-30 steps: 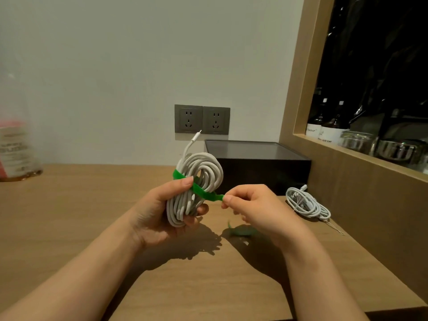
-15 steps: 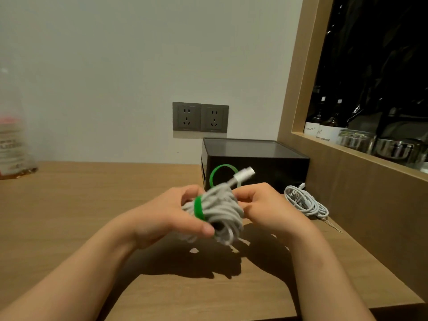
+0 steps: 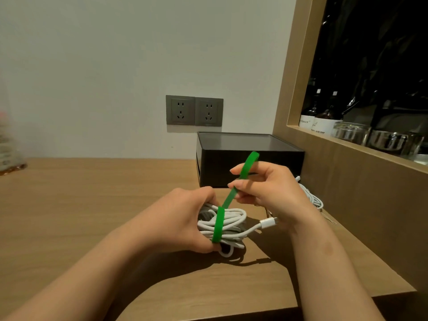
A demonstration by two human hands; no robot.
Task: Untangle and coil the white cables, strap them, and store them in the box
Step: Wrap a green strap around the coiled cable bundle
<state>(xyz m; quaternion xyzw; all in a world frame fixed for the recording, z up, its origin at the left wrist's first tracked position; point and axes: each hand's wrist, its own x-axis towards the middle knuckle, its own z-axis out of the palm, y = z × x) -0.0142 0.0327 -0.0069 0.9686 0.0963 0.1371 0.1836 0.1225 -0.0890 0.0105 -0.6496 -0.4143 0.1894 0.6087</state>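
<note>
Low over the wooden table, the left hand grips a coil of white cable, its fingers curled round the left side of the bundle with the thumb under the bottom edge. A green strap is wrapped once round the middle of the coil, and its loose tail runs up and to the right. The right hand pinches that tail between thumb and fingers, the end of the strap sticking up past the fingertips. The coil's plug pokes out to the right, below the right wrist. Behind the right hand a second white cable lies on the table, near the black box against the wall. Above the box are two wall sockets; bottles stand in the recess on the right.
</note>
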